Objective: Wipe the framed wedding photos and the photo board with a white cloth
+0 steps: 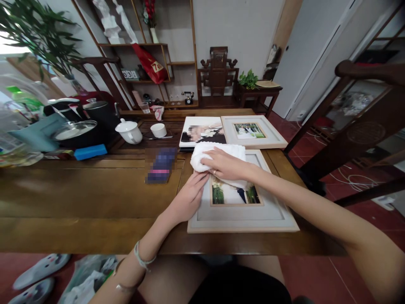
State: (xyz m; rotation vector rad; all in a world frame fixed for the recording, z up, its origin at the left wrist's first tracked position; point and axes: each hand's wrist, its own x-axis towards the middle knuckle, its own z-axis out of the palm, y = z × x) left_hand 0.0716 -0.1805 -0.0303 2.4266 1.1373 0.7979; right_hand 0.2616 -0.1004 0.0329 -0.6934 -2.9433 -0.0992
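cloth (pixel 233 150), white and folded thick, lay at eleven o'clock on the nearest frame (pixel 234 219), twelve pointing away from the person; it hid that corner and the top of the photo (pixel 221 194). the right hand (pixel 224 164) bore down on it with fingers curled and clamped on the folds, probably to keep the wad bunched and flat under the palm. the left hand (pixel 190 196) lay at nine o'clock, its fingers close together along the rim, the tips by the cloth's near edge. it likely steadied the frame against sliding; whether those fingers pinched the rim, i could not tell. the frame lay flat and face up near the table (pixel 95 185) edge, which seemed to put it within easy reach of both arms.

counted, there were two frames and one cloth. the second frame (pixel 271 128) lay just past twelve, beside one photo block (pixel 217 137) at eleven, both seemingly set back to leave elbow room. towards ten stood one bowl (pixel 158 130) and one lidded cup (pixel 129 131); at half past nine lay one blue box (pixel 91 152) and, nearer, one dark thing (pixel 163 162), too blurred to name.
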